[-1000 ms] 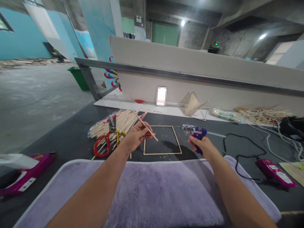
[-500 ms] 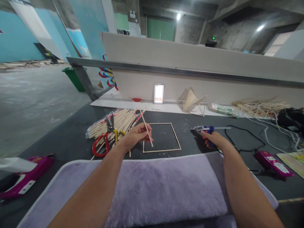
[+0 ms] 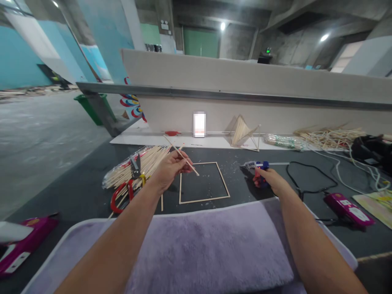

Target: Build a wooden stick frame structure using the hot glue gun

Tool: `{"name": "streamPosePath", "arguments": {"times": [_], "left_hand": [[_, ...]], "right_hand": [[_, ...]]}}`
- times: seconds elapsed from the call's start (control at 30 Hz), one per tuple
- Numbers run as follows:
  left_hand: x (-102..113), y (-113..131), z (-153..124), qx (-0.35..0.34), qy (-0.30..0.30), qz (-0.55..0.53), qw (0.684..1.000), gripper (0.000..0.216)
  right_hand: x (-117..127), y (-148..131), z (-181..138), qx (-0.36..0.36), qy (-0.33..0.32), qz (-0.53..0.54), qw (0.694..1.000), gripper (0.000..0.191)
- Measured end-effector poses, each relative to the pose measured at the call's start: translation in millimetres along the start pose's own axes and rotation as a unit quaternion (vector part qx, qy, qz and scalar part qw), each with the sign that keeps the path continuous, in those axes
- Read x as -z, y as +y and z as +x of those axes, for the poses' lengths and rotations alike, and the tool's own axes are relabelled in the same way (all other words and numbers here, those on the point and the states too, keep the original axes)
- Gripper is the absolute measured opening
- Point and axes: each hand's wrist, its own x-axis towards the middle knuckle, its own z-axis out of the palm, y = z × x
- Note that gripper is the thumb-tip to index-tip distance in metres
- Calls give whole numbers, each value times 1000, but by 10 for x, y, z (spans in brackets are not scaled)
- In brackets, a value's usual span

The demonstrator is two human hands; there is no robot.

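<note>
Desk (image 3: 76, 188): towel (image 3: 208, 249) along the near edge, square (image 3: 203, 199) just beyond it. My right hand (image 3: 271, 181) is wrapped around the glue gun (image 3: 260, 166), right of the square. My left hand (image 3: 168, 169) pinches a stick (image 3: 183, 157), tilted over the square's left side. Looks like mid-join; next I need the tip seated, then the nozzle brought across.

Red scissors (image 3: 130, 184), purple towel (image 3: 208, 245), green bin (image 3: 92, 108), pink device (image 3: 349, 204).

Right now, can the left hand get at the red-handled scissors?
Probably yes. The scissors lie on the stick bundle just beside the left hand, with nothing between them. But that hand is pinching a stick, so it isn't free.
</note>
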Motion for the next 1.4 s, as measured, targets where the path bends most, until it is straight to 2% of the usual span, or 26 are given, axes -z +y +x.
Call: {"name": "streamPosePath", "arguments": {"times": [0.07,0.1,0.17,0.23,0.3,0.37,0.4,0.5,0.57,0.67,0.77,0.9,1.17,1.27,1.4], "left_hand": [[-81,22,182,-14,-1,28,1000,22],[-120,18,282,-20,-2,44,999,21],[-187,-18,486,-28,-12,74,997,20],[-241,-83,673,-40,-26,101,994,19],[-292,-168,826,-53,-31,117,991,18],[-345,-270,943,-52,-25,125,990,15],[-371,-325,989,-48,-21,128,990,14],[-435,-490,1087,-38,-11,136,990,11],[-466,-583,1121,-41,-5,142,989,12],[-508,-687,1139,-54,1,151,987,13],[-550,-753,1144,-67,15,169,983,13],[-602,-788,1142,-76,42,190,978,13],[-665,-731,1135,-74,52,242,966,6],[-647,-733,1148,-61,69,223,970,7],[-621,-719,1132,-53,81,204,974,8]], "right_hand": [[157,-42,0,-20,28,-115,993,36],[245,-74,-16,-22,51,-198,979,39],[360,-158,-84,-3,100,-368,924,43],[296,-252,-173,65,129,-456,878,42],[6,-334,-221,174,128,-444,870,29],[-439,-387,-169,269,103,-382,878,20],[-675,-399,-99,292,88,-353,884,22],[-1230,-391,231,269,70,-357,892,28],[-1401,-361,471,220,58,-367,902,29],[-1435,-306,731,184,47,-366,911,27],[-1396,-268,841,173,24,-356,918,25],[-1394,-258,860,164,8,-344,925,23],[-1375,-289,840,165,-6,-324,932,23],[-1368,-337,780,160,3,-353,922,20],[-1383,-392,674,170,5,-439,882,20]]}}
